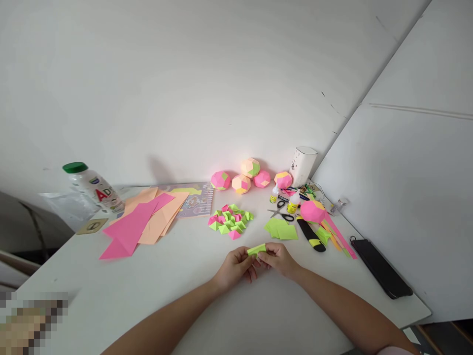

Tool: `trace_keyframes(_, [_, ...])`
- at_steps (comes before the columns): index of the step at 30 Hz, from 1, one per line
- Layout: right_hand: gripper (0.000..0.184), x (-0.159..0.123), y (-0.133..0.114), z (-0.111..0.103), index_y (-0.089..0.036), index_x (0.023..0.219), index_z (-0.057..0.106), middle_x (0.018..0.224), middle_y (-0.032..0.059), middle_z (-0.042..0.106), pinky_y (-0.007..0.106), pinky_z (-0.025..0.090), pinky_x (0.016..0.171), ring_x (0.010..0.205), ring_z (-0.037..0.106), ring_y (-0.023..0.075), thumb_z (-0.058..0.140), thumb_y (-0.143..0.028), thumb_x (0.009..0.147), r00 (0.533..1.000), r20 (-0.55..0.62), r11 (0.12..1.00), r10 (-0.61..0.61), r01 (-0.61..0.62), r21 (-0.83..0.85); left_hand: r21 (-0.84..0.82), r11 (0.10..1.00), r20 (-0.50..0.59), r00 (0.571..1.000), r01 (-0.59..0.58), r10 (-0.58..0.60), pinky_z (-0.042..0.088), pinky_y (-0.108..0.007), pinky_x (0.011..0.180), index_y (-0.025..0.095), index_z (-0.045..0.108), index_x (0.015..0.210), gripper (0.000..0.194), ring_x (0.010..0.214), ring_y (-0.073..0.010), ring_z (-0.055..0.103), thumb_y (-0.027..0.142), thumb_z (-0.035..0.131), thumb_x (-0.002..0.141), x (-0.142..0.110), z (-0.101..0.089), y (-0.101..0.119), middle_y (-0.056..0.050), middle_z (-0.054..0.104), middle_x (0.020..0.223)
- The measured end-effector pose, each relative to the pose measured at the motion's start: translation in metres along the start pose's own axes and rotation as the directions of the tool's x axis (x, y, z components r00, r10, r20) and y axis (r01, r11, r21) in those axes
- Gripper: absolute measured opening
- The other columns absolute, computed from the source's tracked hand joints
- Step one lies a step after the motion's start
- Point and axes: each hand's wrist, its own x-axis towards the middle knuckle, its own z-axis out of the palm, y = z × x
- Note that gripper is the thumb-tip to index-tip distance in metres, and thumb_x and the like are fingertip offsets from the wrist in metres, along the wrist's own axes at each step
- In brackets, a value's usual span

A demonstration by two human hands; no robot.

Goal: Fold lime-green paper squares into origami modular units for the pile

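A folded piece of lime green paper (256,250) is pinched between both hands above the near middle of the table. My left hand (236,266) grips its left end, thumb in front, and my right hand (280,260) grips the right end. Just beyond lies a pile of small folded paper units (231,221), green and pink. Flat green paper squares (281,230) lie to the right of the pile. Behind them are black-handled scissors (281,213), two small glue bottles (293,203) and a black-and-yellow utility knife (310,234).
Several pink, peach and green paper balls (241,184) stand along the wall. Pink and peach sheets (138,224) lie left beside a notebook (201,199) and a large white bottle (98,190). A black phone (380,267) rests near the right wall, a white box (303,166) at the back.
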Motion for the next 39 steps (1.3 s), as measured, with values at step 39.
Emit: trace_keyframes(39, [0.021, -0.0038, -0.0067, -0.0019, -0.014, 0.086, 0.057, 0.069, -0.0001, 0.056, 0.023, 0.038, 0.056, 0.061, 0.050, 0.0111, 0.061, -0.031, 0.075, 0.988, 0.149, 0.996, -0.040, 0.027, 0.086, 0.044, 0.999, 0.095, 0.995, -0.001, -0.003, 0.041, -0.020, 0.035, 0.016, 0.044, 0.077, 0.032, 0.038, -0.0099, 0.055, 0.045, 0.058, 0.075, 0.0004, -0.0037, 0.0001, 0.003, 0.058, 0.055])
